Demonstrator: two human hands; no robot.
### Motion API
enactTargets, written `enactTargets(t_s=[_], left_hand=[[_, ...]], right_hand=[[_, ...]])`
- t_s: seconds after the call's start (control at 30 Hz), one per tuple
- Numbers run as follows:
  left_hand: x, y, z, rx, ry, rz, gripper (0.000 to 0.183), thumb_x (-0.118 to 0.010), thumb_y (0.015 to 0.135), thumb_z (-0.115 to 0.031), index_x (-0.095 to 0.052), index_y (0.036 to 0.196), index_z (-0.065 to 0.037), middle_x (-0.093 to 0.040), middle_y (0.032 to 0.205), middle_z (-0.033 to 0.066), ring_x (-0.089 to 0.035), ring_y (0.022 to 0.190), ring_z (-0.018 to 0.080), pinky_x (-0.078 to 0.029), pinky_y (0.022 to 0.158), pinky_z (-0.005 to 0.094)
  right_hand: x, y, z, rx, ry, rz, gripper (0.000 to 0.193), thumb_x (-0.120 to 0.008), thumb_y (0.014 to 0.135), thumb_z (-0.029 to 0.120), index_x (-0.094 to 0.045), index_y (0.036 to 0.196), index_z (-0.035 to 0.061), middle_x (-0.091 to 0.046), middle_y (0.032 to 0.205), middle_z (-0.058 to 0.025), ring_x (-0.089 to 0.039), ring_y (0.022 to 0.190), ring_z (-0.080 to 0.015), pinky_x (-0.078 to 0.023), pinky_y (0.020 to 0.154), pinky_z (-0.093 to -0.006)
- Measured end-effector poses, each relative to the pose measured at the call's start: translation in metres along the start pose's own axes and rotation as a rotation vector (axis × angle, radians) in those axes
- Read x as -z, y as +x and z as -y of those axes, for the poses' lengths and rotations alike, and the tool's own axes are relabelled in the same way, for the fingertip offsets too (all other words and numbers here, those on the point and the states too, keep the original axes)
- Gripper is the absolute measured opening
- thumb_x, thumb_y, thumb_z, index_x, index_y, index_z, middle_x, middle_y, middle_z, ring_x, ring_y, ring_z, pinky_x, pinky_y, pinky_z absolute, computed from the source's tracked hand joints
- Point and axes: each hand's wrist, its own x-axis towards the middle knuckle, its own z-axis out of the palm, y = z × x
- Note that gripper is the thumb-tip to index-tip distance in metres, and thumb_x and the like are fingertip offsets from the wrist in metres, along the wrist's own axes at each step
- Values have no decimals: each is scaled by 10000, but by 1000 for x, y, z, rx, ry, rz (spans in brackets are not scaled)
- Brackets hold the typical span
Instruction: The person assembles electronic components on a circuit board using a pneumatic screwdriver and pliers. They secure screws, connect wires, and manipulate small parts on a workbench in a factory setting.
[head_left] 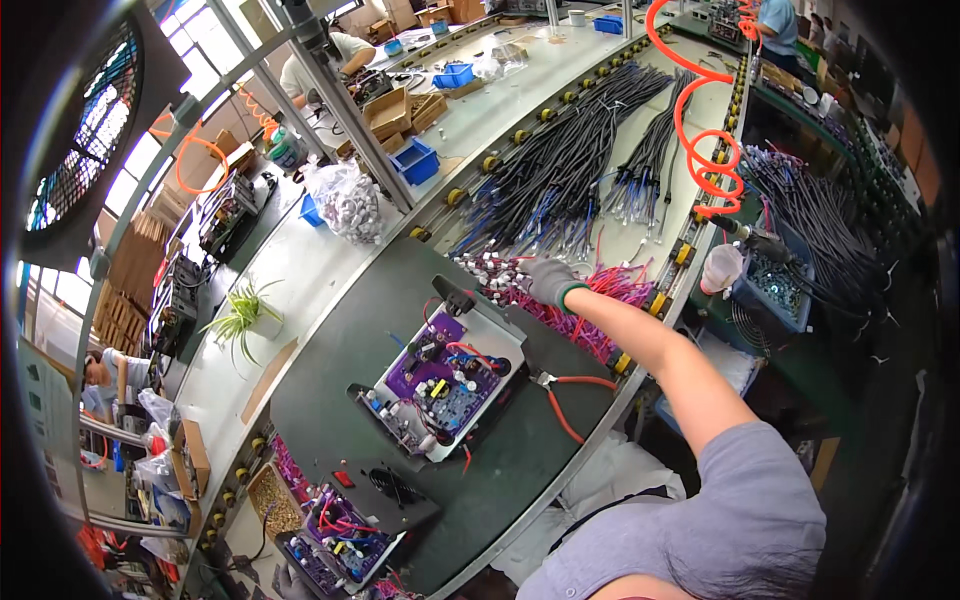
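My right hand [553, 283], in a grey glove, reaches into a pile of red and purple wire leads [610, 300] with white connectors [495, 275]. Its fingers curl down among the connectors, and what they pinch is hidden. In front, on the dark green work surface, lies a metal chassis [505, 350] with a purple circuit board [435, 380]. At the lower left, my left hand [290, 582], gloved too, is partly visible beside a second board unit [340, 540]; its fingers are hidden. Red-handled pliers [565, 400] lie right of the chassis.
Black cable bundles [575, 140] lie on the line beyond. An orange coiled hose [710, 160] hangs at the right, above a blue bin of small metal parts [775, 285]. A box of brass-coloured pieces [275, 500] and a black fan-like part [395, 487] sit lower left.
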Motion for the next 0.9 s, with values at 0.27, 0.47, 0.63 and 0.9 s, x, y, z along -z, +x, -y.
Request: enactTargets(t_s=[0.27, 0.47, 0.63, 0.9], left_hand=[[-11, -99, -184, -64, -7, -159, 353, -630, 965, -240, -638, 1207, 16, -688, 1046, 132, -642, 937, 198, -527, 830, 321], [-11, -103, -231, -139, 28, -130, 346, -636, 957, -234, -637, 1183, 28, -682, 1032, 124, -633, 954, 197, -514, 836, 329], [-42, -82, -245, -374, 71, -17, 196, -567, 1004, -191, -641, 1092, -33, -604, 893, 16, -553, 732, 79, -477, 625, 227], [-125, -91, -299, -596, 276, 191, 249, -628, 941, -140, -637, 1130, 23, -645, 965, 55, -601, 881, 135, -495, 794, 284]], right_hand=[[43, 14, 13, 345, -183, 493, 307, -689, 775, 287, -745, 1043, 148, -730, 997, -114, -692, 953, -291, -535, 827, -420], [80, -7, -36, 262, -48, 508, 289, -705, 730, 300, -757, 905, 76, -733, 893, -139, -692, 805, -293, -545, 781, -412], [67, -20, -35, 201, -228, 140, 349, -721, 781, 273, -712, 1104, 141, -699, 1103, -111, -649, 1061, -262, -513, 892, -419], [-11, -7, -5, 529, 92, 258, 284, -644, 871, 174, -713, 1139, 239, -689, 1177, -31, -610, 1143, -230, -453, 990, -412]])
